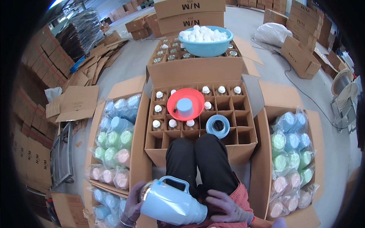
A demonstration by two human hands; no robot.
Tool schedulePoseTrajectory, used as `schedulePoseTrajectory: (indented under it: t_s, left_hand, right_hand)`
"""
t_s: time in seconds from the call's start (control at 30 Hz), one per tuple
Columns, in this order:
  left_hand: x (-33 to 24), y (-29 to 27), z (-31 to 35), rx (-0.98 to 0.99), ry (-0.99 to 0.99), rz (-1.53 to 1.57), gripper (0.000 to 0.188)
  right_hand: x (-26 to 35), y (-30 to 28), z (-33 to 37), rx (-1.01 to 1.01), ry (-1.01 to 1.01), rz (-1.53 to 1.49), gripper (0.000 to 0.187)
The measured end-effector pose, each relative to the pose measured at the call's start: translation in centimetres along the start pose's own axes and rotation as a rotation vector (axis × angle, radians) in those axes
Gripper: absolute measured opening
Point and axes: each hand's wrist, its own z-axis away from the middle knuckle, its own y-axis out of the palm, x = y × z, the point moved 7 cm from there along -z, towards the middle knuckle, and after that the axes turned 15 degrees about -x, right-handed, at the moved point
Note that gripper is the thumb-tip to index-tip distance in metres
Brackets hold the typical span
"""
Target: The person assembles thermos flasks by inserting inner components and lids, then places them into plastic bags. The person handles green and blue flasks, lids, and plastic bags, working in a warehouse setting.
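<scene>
A light blue thermos jug (171,203) with a loop handle lies tilted across my lap, and its wide end shows something silvery. My left hand (132,203) is wrapped round that wide end. Beside the narrow end, my right hand (225,207) has its fingers apart; whether it touches the jug I cannot tell. Past my knees stands a divided carton (197,150) with white-capped bottles (172,124) in several compartments. On top of it rest a red dish (197,99) with a blue cup (185,107) in it, and a blue ring-shaped part (218,131) with a dark centre.
Cartons of bagged blue, green and pink pieces flank me, on the left (112,148) and the right (292,155). Further ahead, a blue basin (207,47) full of white caps sits on another bottle carton. A cable (300,85) runs over the floor at right.
</scene>
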Motion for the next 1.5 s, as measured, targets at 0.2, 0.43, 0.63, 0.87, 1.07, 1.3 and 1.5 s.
schedulePoseTrajectory:
  t_s: [0.2, 0.43, 0.63, 0.87, 1.07, 1.3, 1.5]
  left_hand:
    - [12.7, -2.2, 1.5, -0.060, -0.115, 0.092, 0.068]
    - [10.9, 0.8, -1.6, -0.076, -0.176, 0.224, 0.064]
    - [10.0, -0.3, -3.3, -0.143, -0.169, 0.251, 0.061]
    - [0.0, -2.7, -7.4, -0.167, 0.063, 0.123, 0.057]
    - [-9.6, 15.2, -8.4, 0.648, 0.804, -1.083, 0.056]
    - [-3.5, 18.4, -7.9, 0.766, 0.605, -1.285, 0.053]
    - [-6.1, 15.5, -14.0, 0.067, 0.473, -0.443, 0.058]
  right_hand:
    - [5.1, 4.2, -9.0, 0.029, -0.275, -0.134, 0.100]
    - [9.8, 2.0, -15.8, 0.020, -0.361, -0.131, 0.091]
    - [10.5, 0.0, -16.1, -0.246, -0.290, 0.040, 0.085]
    - [7.6, -1.5, -11.1, -0.462, -0.356, 0.089, 0.100]
    - [-1.6, -8.3, -8.0, -0.147, -0.124, 0.119, 0.021]
    - [-21.9, -11.8, -21.8, -0.236, 0.062, 1.008, 0.052]
    - [-25.2, -9.9, -25.8, -0.225, 0.209, 0.795, 0.074]
